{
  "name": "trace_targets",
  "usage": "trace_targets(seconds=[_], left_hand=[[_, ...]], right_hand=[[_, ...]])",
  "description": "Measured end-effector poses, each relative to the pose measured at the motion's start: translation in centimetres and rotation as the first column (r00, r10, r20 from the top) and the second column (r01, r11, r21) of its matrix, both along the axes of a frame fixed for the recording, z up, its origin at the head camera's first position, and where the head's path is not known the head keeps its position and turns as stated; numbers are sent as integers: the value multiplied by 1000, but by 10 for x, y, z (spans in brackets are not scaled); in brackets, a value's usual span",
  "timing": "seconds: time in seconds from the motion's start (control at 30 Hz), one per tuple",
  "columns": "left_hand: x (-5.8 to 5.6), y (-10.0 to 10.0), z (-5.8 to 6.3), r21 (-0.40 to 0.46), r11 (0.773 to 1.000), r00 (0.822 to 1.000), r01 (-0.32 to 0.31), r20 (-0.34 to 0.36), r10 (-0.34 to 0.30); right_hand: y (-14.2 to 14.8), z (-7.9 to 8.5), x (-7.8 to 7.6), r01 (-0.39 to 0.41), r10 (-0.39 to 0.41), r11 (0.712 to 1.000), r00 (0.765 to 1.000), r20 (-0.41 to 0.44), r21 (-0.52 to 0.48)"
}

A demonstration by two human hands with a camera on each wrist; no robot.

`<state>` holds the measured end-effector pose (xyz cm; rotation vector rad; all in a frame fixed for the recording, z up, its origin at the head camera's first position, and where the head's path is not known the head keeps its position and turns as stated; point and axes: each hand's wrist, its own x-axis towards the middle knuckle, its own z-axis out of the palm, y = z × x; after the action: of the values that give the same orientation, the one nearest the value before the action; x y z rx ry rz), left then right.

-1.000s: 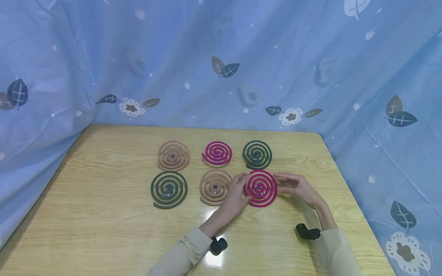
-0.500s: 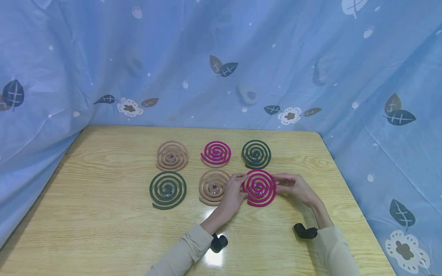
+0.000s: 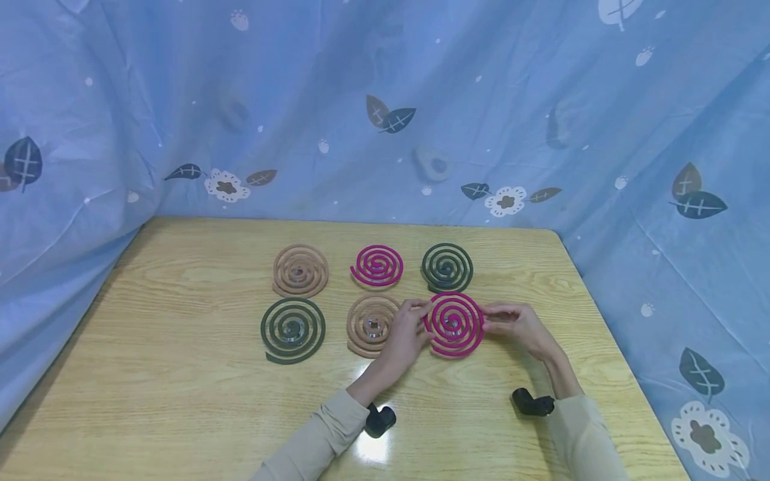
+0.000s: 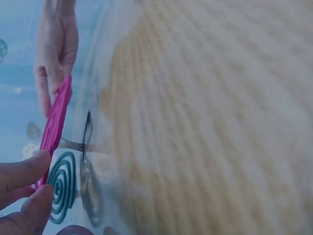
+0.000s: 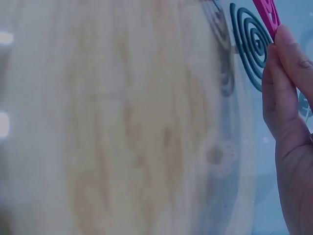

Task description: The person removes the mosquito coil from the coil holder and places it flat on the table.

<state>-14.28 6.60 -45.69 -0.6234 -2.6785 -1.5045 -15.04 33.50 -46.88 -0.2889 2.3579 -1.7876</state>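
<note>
Both hands pinch a pink mosquito coil [image 3: 454, 323] from opposite edges. My left hand [image 3: 402, 344] grips its left rim between thumb and fingers, and my right hand [image 3: 529, 334] has the right rim. In the left wrist view the pink coil [image 4: 57, 117] appears edge-on, raised off the table, with a small thin metal stand [image 4: 78, 146] beyond it. Just behind lies a dark green coil [image 3: 446, 269], overlapped by the pink one in the head view. To the left, a brown coil [image 3: 351, 327] is partly hidden by my left hand.
Another dark green coil [image 3: 293, 329] sits front left. Along the back row are a brown coil [image 3: 277, 270] and a smaller pink coil [image 3: 377, 265]. A blue patterned curtain [image 3: 337, 133] borders the wooden table [image 3: 180, 374] behind and at both sides.
The right hand's fingers have come together on the pink coil's right rim. Held by both hands, the coil has risen slightly and now overlaps the green coil behind. The other coils stay put.
</note>
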Motion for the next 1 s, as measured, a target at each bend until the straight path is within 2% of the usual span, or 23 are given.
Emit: trace_targets(seconds=[0.2,0.43,0.63,0.8,1.0], left_hand=[[-1,-1,4,23,1000,1000,-15,10,15],[-1,-1,7,65,998,1000,2,3,-2],[0,1,10,92,996,998,15,64,-21],[1,4,11,83,996,995,29,90,-36],[3,9,7,44,998,995,44,88,-47]], right_hand=[[0,2,-2,-23,22,997,1000,-19,-70],[3,2,0,-17,15,992,1000,-20,-123],[8,5,2,-36,35,994,999,-9,-107],[14,8,7,-50,52,994,999,15,-95],[24,9,14,-50,61,992,993,103,-113]])
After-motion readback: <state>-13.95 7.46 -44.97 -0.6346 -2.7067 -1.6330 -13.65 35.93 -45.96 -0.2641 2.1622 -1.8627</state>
